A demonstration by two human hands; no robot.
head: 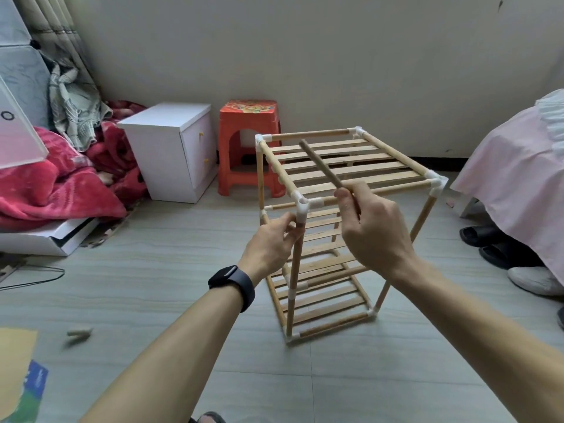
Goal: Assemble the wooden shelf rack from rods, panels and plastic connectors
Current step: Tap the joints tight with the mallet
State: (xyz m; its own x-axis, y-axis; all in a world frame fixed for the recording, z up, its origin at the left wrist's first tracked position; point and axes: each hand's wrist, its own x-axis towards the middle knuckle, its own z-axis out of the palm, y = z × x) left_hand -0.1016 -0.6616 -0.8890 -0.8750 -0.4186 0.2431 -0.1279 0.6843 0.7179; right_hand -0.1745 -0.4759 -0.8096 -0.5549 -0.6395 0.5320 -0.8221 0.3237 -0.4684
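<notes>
The wooden shelf rack (370, 170) stands upright on the floor (158, 288), three slatted tiers already joined. The left hand (268, 245) grips the rack's near-left upright rod (293, 270), fingers (290, 230) curled around it just below the white corner connector (302, 206). The right hand (372, 230) pinches the near end of a loose darker rod (320, 164), which slants above the rack's top panel. A red stool (248, 148) and a white cabinet (171, 148) stand behind the rack.
</notes>
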